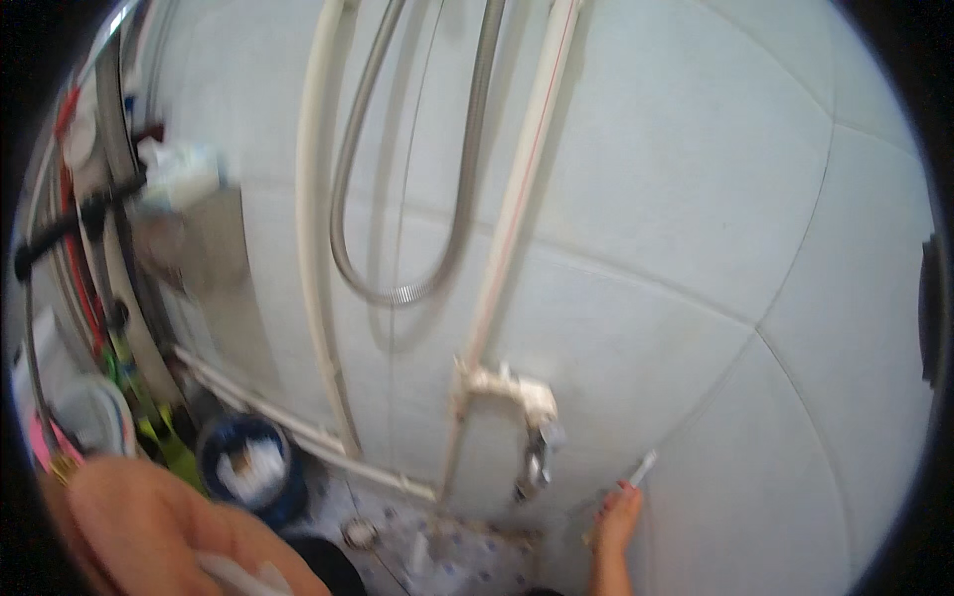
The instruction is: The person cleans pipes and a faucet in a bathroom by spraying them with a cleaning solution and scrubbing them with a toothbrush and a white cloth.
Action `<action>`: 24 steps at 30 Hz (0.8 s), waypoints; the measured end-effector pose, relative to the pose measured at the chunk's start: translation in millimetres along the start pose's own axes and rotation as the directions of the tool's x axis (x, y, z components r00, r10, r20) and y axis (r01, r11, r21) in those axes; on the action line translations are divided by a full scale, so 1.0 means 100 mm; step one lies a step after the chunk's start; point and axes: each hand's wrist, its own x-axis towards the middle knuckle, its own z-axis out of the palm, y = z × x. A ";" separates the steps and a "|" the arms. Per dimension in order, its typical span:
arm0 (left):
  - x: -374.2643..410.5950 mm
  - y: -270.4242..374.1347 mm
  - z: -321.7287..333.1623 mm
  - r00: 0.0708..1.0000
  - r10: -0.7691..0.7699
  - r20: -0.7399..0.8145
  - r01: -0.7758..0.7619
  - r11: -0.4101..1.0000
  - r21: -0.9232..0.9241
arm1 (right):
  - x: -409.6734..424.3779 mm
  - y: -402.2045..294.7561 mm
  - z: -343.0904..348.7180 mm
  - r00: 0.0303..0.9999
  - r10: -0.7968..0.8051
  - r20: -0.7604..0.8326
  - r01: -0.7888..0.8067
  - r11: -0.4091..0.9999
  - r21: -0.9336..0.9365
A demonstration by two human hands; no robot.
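My right hand (618, 518) is low in the picture, by the corner where two tiled walls meet. Its fingers close around a slim white stick-like tool (643, 468), perhaps a toothbrush, whose tip points up toward the wall. Left of that hand, a metal tap (534, 465) hangs from a stained white pipe elbow (529, 391). My left hand (171, 529) looms large and blurred at the lower left, close to the camera. Something white (242, 577) shows at its lower edge; whether the hand grips it is unclear.
A dark blue bin (294, 484) with crumpled white paper (253, 469) stands against the wall. A flexible metal hose (339, 216) loops between two pipes, one with a red stripe (522, 179). Near the bin is a round floor drain (361, 534). A tissue pack (182, 171) and long-handled tools crowd the left.
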 end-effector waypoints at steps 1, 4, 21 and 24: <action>-0.02 0.03 -0.04 0.999 0.007 -0.040 -0.005 0.999 0.032 | 0.03 0.01 0.12 1.000 0.022 0.007 -0.022 1.000 0.017; 0.03 -0.01 -0.04 1.000 0.000 -0.017 0.002 0.993 0.120 | 0.04 0.17 0.32 0.989 -0.080 0.123 0.070 0.993 0.090; -0.05 -0.35 0.35 0.972 0.134 0.193 -0.196 0.913 0.357 | 0.50 -0.85 0.53 0.987 -0.094 0.131 0.042 0.933 0.358; -0.49 -0.90 0.26 0.974 0.220 0.048 -0.220 0.890 0.400 | 0.48 -1.27 0.58 0.949 -0.187 0.256 0.160 0.980 0.122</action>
